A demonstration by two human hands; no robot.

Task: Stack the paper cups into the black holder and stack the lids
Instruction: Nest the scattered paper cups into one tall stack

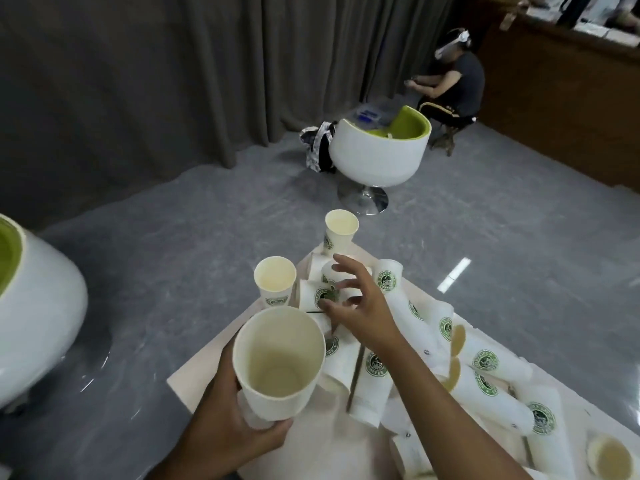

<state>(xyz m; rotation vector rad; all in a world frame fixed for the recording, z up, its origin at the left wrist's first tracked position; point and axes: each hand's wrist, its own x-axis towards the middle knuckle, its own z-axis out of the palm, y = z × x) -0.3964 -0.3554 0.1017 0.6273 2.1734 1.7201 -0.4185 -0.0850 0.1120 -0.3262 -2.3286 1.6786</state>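
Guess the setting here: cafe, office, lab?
Probably a staged data-collection room, not a working cafe: a grey curtain as backdrop, a white and green lounge chair on bare floor, and another person wearing a headset crouched at the back. Branded paper cups litter the table.

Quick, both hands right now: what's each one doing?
Left hand: gripping an upright paper cup.
Right hand: open, fingers spread over the cups, holding nothing.

The left hand (221, 407) sits low and close to the body, fingers and thumb curled round a cup (278, 362) held upright. The right arm stretches forward, its hand (356, 306) palm-down with fingers spread and loosely bent, holding nothing.
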